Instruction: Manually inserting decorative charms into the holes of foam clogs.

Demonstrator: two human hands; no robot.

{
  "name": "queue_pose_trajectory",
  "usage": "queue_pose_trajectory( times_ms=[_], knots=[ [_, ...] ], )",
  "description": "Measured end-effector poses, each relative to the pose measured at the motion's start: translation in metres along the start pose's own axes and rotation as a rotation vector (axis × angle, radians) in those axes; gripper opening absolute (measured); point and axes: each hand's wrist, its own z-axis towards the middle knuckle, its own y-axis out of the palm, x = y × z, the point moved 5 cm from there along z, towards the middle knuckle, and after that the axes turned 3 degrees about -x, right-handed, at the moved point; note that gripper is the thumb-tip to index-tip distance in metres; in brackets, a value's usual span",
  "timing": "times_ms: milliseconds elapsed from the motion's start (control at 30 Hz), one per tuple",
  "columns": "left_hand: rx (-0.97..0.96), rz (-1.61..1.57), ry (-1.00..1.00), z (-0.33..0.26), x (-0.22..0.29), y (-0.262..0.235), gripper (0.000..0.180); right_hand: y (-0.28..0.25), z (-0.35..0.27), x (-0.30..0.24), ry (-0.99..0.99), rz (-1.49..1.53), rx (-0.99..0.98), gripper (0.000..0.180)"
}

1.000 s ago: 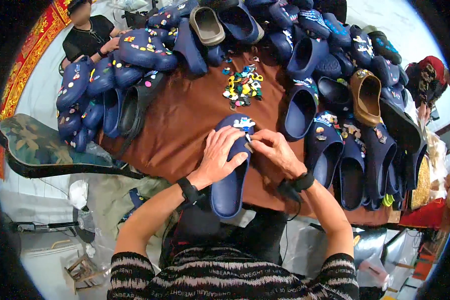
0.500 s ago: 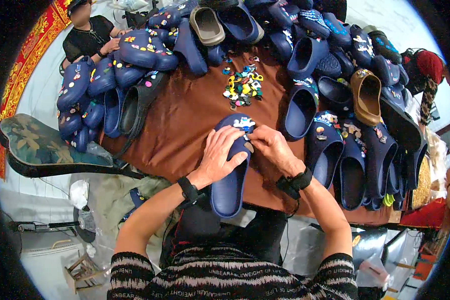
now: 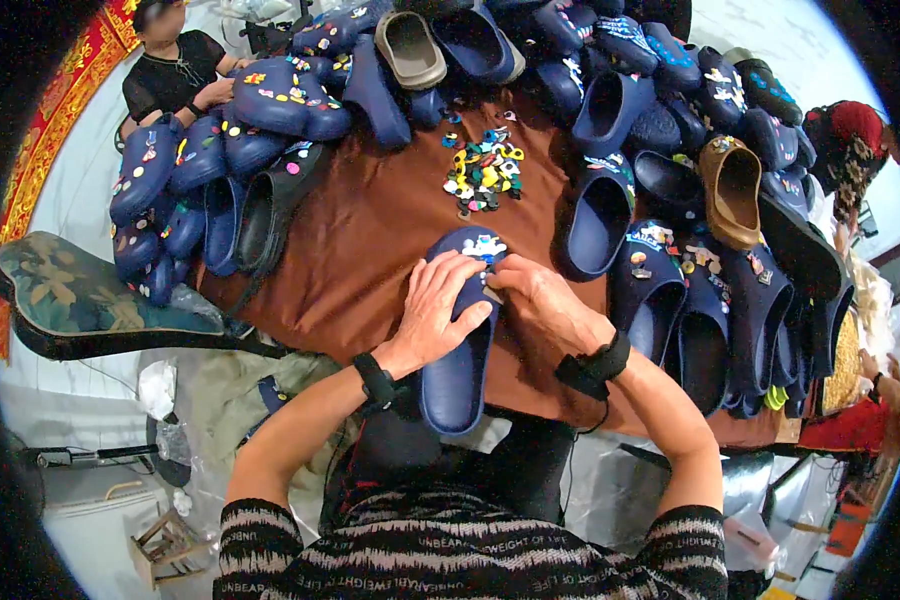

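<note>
A navy clog (image 3: pixel 457 385) lies in front of me, toe pointing away and heel over the table's near edge. My left hand (image 3: pixel 438 308) lies over the left side of its upper, fingers curved around it, steadying the shoe. On the right side of the upper, my right hand (image 3: pixel 538 298) is closed in a pinch at a small shoe charm (image 3: pixel 486 281), mostly hidden by the fingertips. A white-and-blue charm (image 3: pixel 485 246) sits near the toe. Beyond the clog lies a pile of loose colourful charms (image 3: pixel 484 172).
The table has a brown cloth (image 3: pixel 370 215). Navy clogs with charms crowd both sides and the back, with a tan clog (image 3: pixel 735 185) at right and a black clog (image 3: pixel 266 215) at left. A camouflage-patterned seat (image 3: pixel 100 290) stands left. A person (image 3: pixel 175 75) works at the far left.
My right hand has shifted slightly left and its fingers now reach further over the clog's upper. My left hand and the clog have hardly moved.
</note>
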Motion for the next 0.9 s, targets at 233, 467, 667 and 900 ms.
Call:
queue_pose_trajectory(
  times_ms=[233,467,667,900],
  knots=[
    [0.004,0.003,-0.007,-0.003,-0.002,0.0,0.06,0.005,-0.01,0.014,0.255,0.465,0.078,0.016],
    [0.01,-0.032,-0.018,-0.004,-0.001,0.001,0.06,0.008,0.007,0.014,0.326,0.548,-0.039,0.018],
    [0.02,-0.033,-0.036,-0.008,-0.006,-0.006,0.061,-0.023,0.063,0.101,0.515,0.193,0.214,0.019],
    [0.053,-0.09,-0.027,-0.005,-0.003,-0.002,0.065,-0.013,0.096,0.205,0.7,-0.153,0.329,0.026]
  ],
)
